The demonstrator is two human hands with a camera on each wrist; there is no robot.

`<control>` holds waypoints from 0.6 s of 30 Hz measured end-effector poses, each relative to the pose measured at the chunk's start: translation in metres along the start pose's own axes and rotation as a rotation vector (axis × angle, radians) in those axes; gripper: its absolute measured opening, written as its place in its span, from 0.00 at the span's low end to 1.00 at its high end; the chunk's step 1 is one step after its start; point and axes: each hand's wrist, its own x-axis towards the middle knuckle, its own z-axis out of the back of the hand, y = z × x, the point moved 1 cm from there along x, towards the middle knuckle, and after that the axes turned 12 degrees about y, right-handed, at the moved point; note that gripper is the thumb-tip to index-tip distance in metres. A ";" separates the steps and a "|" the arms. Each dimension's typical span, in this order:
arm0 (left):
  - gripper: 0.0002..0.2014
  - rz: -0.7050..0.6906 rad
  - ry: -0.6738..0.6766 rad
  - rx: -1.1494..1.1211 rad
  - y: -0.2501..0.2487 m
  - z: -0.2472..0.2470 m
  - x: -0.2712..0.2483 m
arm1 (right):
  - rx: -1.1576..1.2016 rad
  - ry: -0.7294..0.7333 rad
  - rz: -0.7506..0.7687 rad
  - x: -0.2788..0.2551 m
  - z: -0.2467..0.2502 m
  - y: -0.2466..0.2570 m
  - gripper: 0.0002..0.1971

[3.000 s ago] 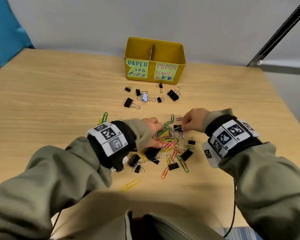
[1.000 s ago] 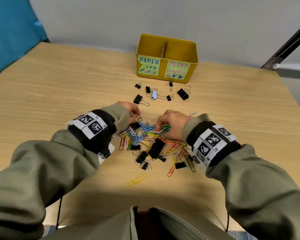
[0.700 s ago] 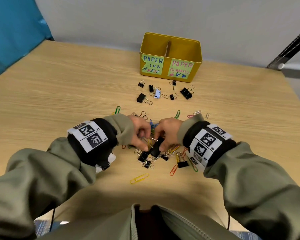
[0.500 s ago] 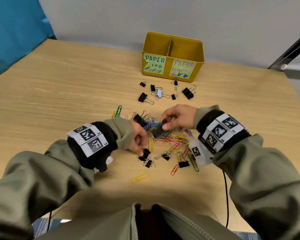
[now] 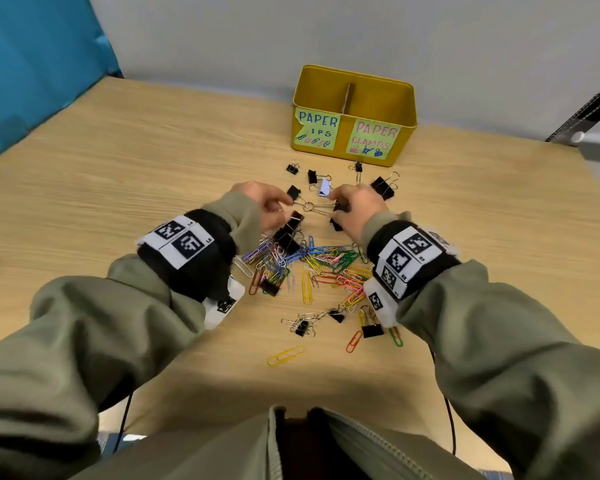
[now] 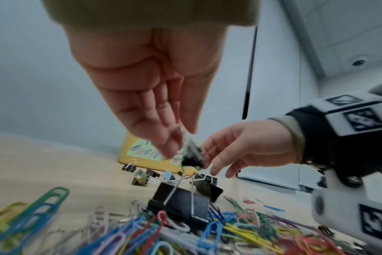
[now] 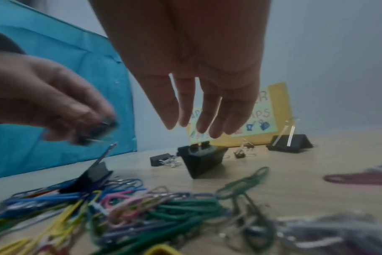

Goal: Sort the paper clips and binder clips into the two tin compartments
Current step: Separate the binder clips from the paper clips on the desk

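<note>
A yellow tin with two compartments, labelled for paper clips on the left and paper clamps on the right, stands at the table's far side. A heap of coloured paper clips mixed with black binder clips lies between my wrists. My left hand pinches a small black binder clip just above the heap's far edge. My right hand hovers with straight fingers over a larger black binder clip that sits on the table. Several binder clips lie loose in front of the tin.
A big black binder clip stands in the heap below my left hand. Single paper clips, one of them yellow, lie nearer to me. A teal panel borders the table's left side and a wall runs behind the tin.
Both hands moved from the heap toward the tin. The right hand let go of the larger black binder clip, which now sits on the table. The left hand still pinches a small clip.
</note>
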 end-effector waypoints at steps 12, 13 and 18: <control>0.14 0.104 0.354 0.513 0.020 -0.026 -0.020 | -0.035 0.256 0.241 -0.005 -0.026 0.037 0.11; 0.17 0.127 0.378 0.569 0.022 -0.029 -0.020 | -0.002 0.211 0.226 -0.003 -0.026 0.038 0.11; 0.16 0.105 0.350 0.738 0.026 -0.039 -0.024 | 0.075 0.078 0.179 0.006 -0.021 0.039 0.20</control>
